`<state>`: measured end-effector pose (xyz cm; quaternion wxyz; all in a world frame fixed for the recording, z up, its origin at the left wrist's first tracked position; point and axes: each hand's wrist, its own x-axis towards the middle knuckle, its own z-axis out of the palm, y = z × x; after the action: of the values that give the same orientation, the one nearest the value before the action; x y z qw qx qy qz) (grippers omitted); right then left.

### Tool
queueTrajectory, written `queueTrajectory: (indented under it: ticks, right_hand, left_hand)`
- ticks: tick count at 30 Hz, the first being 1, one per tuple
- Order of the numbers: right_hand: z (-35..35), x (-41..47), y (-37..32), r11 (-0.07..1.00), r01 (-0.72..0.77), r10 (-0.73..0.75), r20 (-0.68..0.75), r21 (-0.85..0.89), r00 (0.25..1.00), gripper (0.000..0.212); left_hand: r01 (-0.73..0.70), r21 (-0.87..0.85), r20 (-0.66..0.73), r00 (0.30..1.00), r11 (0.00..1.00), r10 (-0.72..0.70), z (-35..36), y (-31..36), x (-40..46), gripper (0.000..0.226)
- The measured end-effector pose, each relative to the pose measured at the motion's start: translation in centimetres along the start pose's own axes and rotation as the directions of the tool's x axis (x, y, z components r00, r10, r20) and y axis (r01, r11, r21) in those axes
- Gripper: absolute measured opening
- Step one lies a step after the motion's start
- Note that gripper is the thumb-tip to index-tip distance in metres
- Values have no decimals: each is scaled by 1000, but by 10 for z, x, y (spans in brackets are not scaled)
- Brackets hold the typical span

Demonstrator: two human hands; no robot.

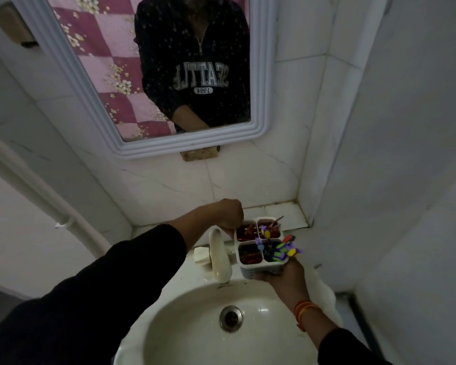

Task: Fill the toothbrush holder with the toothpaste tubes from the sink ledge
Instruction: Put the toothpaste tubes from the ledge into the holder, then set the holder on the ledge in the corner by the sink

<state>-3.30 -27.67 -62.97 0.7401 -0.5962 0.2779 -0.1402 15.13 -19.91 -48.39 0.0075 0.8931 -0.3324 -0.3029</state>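
A white toothbrush holder with four compartments is held up over the sink's back edge. My right hand grips it from below and the right. Red toothpaste tubes fill the near-left compartment and more red tubes stand in the far-left one. Colourful toothbrushes stick out of the right compartments. My left hand hovers at the holder's far-left corner, fingers closed and pointing down into that compartment; what it pinches is hidden. The tiled ledge lies behind.
A white tap stands just left of the holder, with a pale soap piece beside it. The white basin with its metal drain is below. A framed mirror hangs above; walls close in on the right.
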Motion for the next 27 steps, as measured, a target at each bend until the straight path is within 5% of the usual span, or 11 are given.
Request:
queueTrajectory:
  ticks: [5,13,21,27]
  right_hand:
    - [-9,8,-20,938,114,-131,-30,-326,991,50]
    - [-40,78,-61,887,129,-157,-26,-443,987,64]
    - [-54,109,-70,872,85,-116,-35,-483,993,62]
    - [-51,102,-75,842,-2,-65,-104,-540,993,72]
  left_hand:
    - [-12,-183,-126,992,983,-11,-6,6,2,28]
    - [103,-605,-219,932,790,-289,-12,38,37,27]
    - [118,-721,-196,910,683,-365,-15,64,51,28]
    - [71,-652,-264,912,755,-314,-8,65,36,16]
